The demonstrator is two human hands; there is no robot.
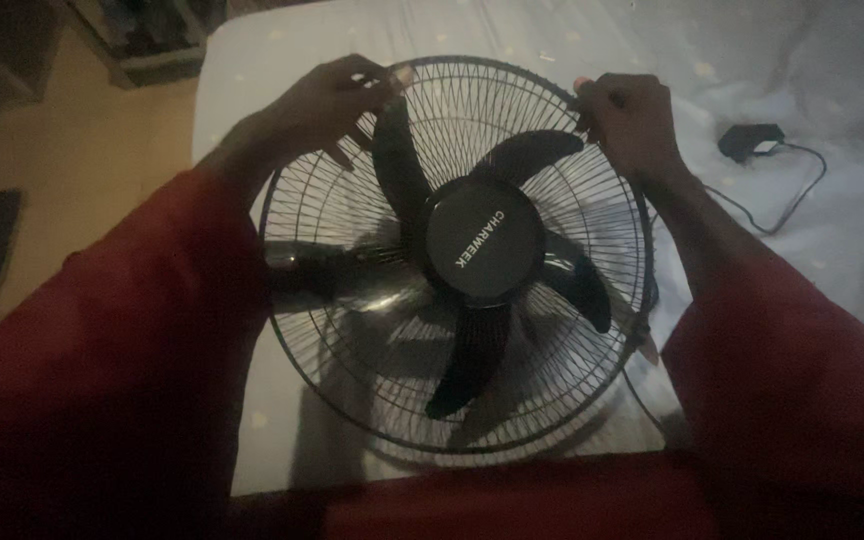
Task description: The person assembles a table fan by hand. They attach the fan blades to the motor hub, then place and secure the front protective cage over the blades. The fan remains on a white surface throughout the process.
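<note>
A black electric fan lies face up on a white sheet, its round wire grille (352,215) covering several dark blades (472,365) and a round black hub cap (482,252). My left hand (327,105) pinches the grille rim at the upper left, fingers curled over the wires. At the upper right, my right hand (630,118) grips the rim with closed fingers. Both arms wear red sleeves.
A white sheet (832,230) covers the bed or table under the fan. A small black plug adapter (750,140) with a dark cable (787,210) lies to the right. A tan floor (82,160) and a low shelf (147,40) are at the upper left.
</note>
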